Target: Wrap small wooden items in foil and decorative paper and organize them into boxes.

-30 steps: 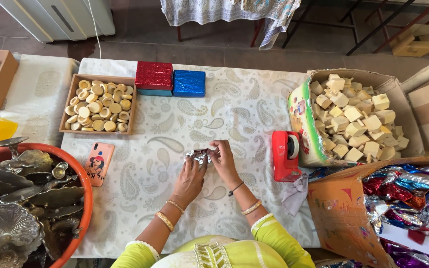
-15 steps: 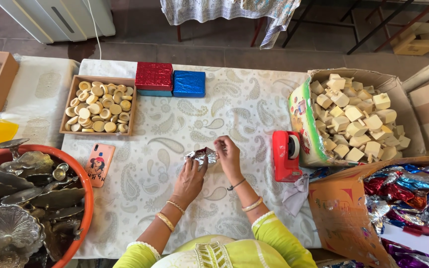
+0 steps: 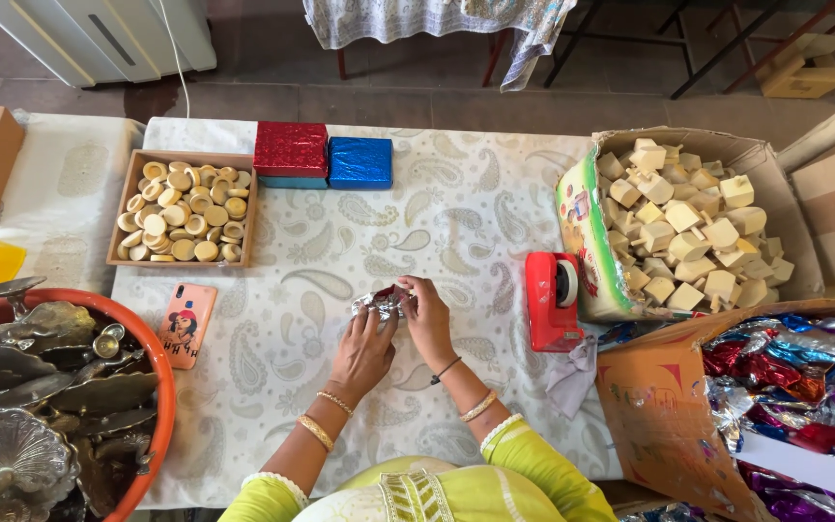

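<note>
Small foil-wrapped piece point(image 3: 379, 304) near the tabletop's point(image 3: 456, 222) middle, toward the near edge, pinched between fingers of left hand point(image 3: 364, 353) and right hand point(image 3: 427, 319), both closed on it. Risk: thin foil tearing or unfolding under uneven pressure; tape dispenser point(image 3: 551, 302) near the right edge, close enough to knock.

Foil-wrapped piece point(image 3: 379, 304) mostly covered by the fingertips point(image 3: 400, 307) of both hands; what's inside can't be told. Left hand point(image 3: 361, 354) hides its own thumb side. Far left of the fingers, orange tub point(image 3: 158, 387) of metal dishes cut by the frame edge. Far right, box of shiny foil sheets point(image 3: 669, 425) cut off too; sheets blurred.
</note>
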